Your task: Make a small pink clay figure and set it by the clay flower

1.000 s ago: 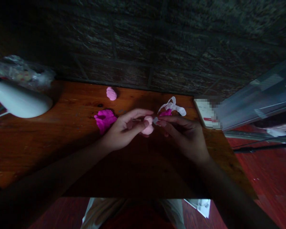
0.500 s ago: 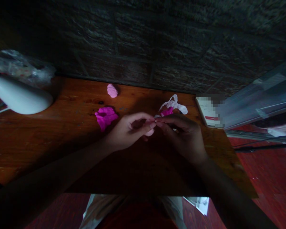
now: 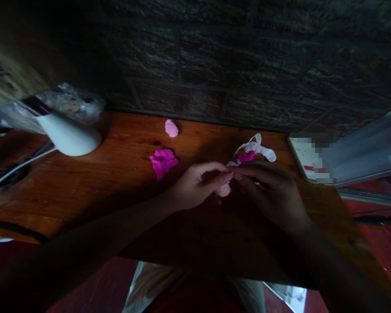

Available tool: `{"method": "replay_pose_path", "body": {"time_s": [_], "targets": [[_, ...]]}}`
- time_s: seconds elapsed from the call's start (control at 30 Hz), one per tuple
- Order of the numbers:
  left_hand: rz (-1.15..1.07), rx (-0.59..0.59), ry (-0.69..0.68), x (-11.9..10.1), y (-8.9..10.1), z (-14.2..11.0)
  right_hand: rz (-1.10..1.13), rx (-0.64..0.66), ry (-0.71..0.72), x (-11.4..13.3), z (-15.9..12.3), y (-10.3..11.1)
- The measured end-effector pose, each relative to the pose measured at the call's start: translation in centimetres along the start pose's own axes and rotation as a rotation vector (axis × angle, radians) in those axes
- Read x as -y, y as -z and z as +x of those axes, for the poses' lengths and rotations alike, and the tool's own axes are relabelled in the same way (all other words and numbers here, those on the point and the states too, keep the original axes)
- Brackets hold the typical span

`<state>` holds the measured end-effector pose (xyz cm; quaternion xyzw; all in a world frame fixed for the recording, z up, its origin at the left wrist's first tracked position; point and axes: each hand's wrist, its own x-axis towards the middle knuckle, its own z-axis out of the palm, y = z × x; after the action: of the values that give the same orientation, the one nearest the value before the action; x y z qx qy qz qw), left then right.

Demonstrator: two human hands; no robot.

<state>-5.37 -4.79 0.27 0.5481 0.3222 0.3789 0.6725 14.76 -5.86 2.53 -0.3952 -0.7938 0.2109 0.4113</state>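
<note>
My left hand [image 3: 202, 184] and my right hand [image 3: 270, 187] meet above the wooden table, thumbs and forefingers pinched together tip to tip. A pale pink lump of what looks like modelling clay [image 3: 223, 190] shows below my left thumb, against the left fingers. Whatever is between the right fingertips is too small and dark to make out. Just beyond the fingers lie a bright magenta piece [image 3: 246, 157] and some thin white strips [image 3: 266, 153]. Left of my hands sits a flattened, ragged magenta clay piece [image 3: 164, 162]. Farther back is another pale pink clay lump [image 3: 171, 128].
A white rounded object with a cable [image 3: 73, 137] stands at the left, near crumpled clear plastic [image 3: 81, 104]. At the right a partly blurred-out phone-like object [image 3: 304, 158] lies beside a translucent panel [image 3: 365, 148]. A dark stone-patterned wall [image 3: 198, 65] closes off the back.
The whole view has shifted, so table and hands appear farther right and slightly lower. My hands keep the same fingertip pinch, with little visible change between them.
</note>
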Motion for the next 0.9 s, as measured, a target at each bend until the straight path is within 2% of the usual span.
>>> {"method": "replay_pose_path", "body": {"time_s": [0.17, 0.43, 0.6, 0.67, 0.77, 0.83, 0.9], "targets": [[-0.017, -0.008, 0.016, -0.1, 0.2, 0.0, -0.048, -0.051, -0.055, 0.2, -0.1, -0.2], [0.03, 0.008, 0.017, -0.6, 0.3, -0.2, -0.098, 0.007, 0.023, 0.5, 0.0, -0.3], [0.013, 0.068, 0.018, -0.5, 0.5, -0.2, -0.032, 0.073, -0.042, 0.7, -0.1, -0.3], [0.014, 0.118, 0.023, -0.6, 0.4, -0.4, 0.021, 0.002, -0.127, 0.7, -0.1, 0.2], [-0.009, 0.195, 0.084, -0.9, 0.2, -0.7, 0.121, -0.279, -0.287, 0.2, 0.1, 1.6], [-0.045, 0.18, 0.126, -1.0, 0.0, -0.6, 0.192, -0.407, -0.361, -0.4, 0.2, 2.6], [-0.119, 0.116, 0.145, -1.0, 0.0, -0.4, 0.255, -0.419, -0.397, -0.7, 0.3, 3.1]]}}
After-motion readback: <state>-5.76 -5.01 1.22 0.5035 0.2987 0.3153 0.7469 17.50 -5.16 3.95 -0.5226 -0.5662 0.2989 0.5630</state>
